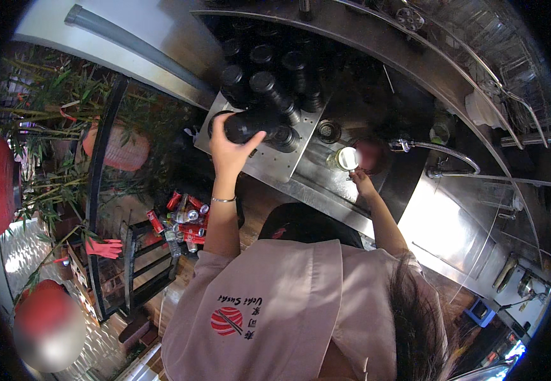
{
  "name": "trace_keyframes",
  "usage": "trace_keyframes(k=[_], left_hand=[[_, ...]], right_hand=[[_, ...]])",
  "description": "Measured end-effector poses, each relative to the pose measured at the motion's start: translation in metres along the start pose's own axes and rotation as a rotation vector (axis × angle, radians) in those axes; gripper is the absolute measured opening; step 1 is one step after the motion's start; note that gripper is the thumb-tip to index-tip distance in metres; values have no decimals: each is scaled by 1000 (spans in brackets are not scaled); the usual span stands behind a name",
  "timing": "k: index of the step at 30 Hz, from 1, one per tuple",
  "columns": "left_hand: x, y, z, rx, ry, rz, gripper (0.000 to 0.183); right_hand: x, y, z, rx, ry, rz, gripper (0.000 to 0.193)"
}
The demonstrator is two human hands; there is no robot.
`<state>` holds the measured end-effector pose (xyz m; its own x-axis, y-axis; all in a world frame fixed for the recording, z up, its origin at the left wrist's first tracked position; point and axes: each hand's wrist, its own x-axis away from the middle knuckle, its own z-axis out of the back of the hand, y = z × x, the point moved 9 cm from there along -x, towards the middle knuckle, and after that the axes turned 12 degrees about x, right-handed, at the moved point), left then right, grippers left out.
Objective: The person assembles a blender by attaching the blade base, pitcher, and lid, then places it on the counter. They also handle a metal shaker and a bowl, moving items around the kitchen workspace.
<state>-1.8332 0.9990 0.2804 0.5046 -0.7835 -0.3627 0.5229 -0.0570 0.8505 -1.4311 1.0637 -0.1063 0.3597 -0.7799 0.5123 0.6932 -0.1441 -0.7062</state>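
Observation:
My left hand (231, 146) is wrapped round a dark, round vessel (248, 127), tilted on its side, that looks like a black cup. It is held above a perforated steel drainboard (269, 166), where several black cups or stacks of cups (264, 82) stand close together. Over the steel sink (316, 166), my right hand (363, 183) has its fingers closed at the side of a clear glass mug (341, 160). The mug has a pale, bright round end. Just beyond it is a blurred reddish round shape (370, 155), whose kind I cannot make out.
A drain strainer (328, 131) lies in the sink. To the right hangs a spray tap (400, 145) on a coiled hose. Wire shelving with glassware (510, 70) curves along the far right. Drink cans and bottles (186, 222) are piled at left, near a pink glove (104, 247).

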Motion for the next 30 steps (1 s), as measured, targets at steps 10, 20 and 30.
trace_keyframes(k=[10, 20, 30], left_hand=[[145, -76, 6, 1738, 568, 789, 48], [220, -88, -25, 1609, 248, 878, 59], [213, -103, -34, 769, 0, 605, 75]], right_hand=[[48, -201, 75, 831, 155, 150, 69], [34, -381, -9, 737, 161, 552, 80], [56, -274, 11, -929, -255, 116, 54]])
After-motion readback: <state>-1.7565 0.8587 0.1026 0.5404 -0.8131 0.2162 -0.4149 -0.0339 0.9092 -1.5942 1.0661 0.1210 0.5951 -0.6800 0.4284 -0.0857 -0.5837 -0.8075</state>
